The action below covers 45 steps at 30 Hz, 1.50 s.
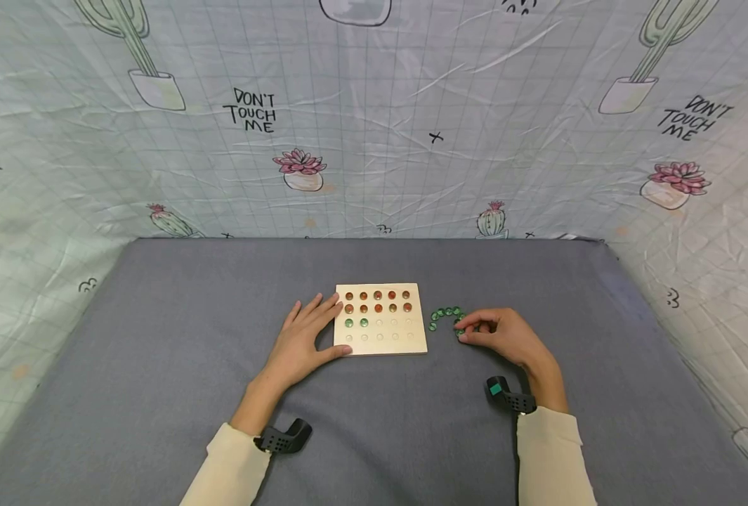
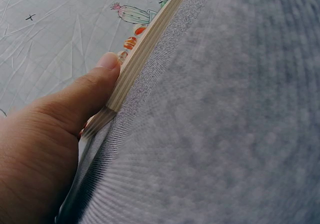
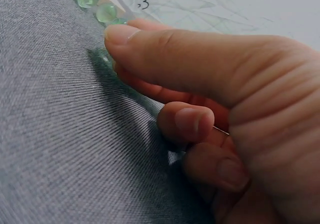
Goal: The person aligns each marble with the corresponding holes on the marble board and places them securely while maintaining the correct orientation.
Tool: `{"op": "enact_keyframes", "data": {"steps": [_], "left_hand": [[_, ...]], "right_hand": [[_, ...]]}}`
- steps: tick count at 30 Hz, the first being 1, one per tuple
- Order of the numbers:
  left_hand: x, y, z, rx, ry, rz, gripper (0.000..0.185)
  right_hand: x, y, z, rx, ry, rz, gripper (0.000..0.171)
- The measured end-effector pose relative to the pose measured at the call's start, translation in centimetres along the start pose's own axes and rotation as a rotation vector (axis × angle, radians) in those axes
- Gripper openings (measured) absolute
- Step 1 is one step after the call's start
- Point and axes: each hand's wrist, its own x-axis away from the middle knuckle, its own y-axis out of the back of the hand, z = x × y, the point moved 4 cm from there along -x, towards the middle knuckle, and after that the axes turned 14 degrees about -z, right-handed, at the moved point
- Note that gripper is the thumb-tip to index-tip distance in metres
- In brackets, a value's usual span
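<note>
A pale wooden board (image 1: 380, 345) with rows of round hollows lies on the cloth. Orange-red marbles (image 1: 378, 308) sit in its two far rows, and two green marbles (image 1: 357, 323) in the third row at the left. My left hand (image 1: 304, 344) is spread at the board's left side, fingers straight, its thumb (image 2: 95, 84) resting on the near-left corner. To the right of the board, my right hand (image 1: 503, 336) pinches a green marble (image 3: 106, 59) between thumb and forefinger; the fingertips partly hide it. Loose green marbles (image 1: 448, 310) curve between board and right hand.
Grey cloth (image 1: 222, 295) covers the table. A patterned curtain (image 1: 374, 140) with cactus drawings stands behind it and along both sides. Each wrist wears a black camera band (image 1: 284, 437).
</note>
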Motion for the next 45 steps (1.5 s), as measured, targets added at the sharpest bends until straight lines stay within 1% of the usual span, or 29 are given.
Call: {"op": "enact_keyframes", "data": {"steps": [4, 15, 21, 24, 27, 31, 37, 42, 45], "left_hand": [[0.1, 0.0, 0.0, 0.009, 0.008, 0.010, 0.082], [0.1, -0.1, 0.1, 0.010, 0.019, 0.023, 0.081], [0.1, -0.1, 0.0, 0.009, 0.019, 0.022, 0.081], [0.1, -0.1, 0.0, 0.009, 0.021, 0.023, 0.081], [0.2, -0.1, 0.0, 0.011, 0.020, 0.021, 0.081], [0.2, -0.2, 0.1, 0.009, 0.019, 0.019, 0.081], [0.2, -0.2, 0.2, 0.011, 0.022, 0.018, 0.081], [0.2, -0.2, 0.1, 0.015, 0.020, 0.016, 0.081], [0.2, -0.2, 0.1, 0.018, 0.017, 0.015, 0.081]], "right_hand": [[0.1, 0.1, 0.2, -0.032, 0.005, -0.011, 0.021], [-0.2, -0.4, 1.6, -0.100, 0.073, -0.011, 0.019], [-0.3, -1.1, 2.5, -0.101, 0.083, -0.013, 0.020], [-0.4, -1.6, 3.1, -0.122, 0.089, -0.024, 0.020], [-0.5, -2.1, 3.6, -0.143, 0.115, -0.036, 0.019], [-0.6, -2.7, 4.3, -0.140, 0.147, -0.044, 0.016], [-0.7, -3.6, 5.1, -0.174, 0.196, -0.033, 0.014], [-0.7, -4.3, 5.5, -0.206, 0.194, -0.019, 0.012], [-0.8, -4.8, 5.7, -0.214, 0.190, -0.026, 0.012]]}}
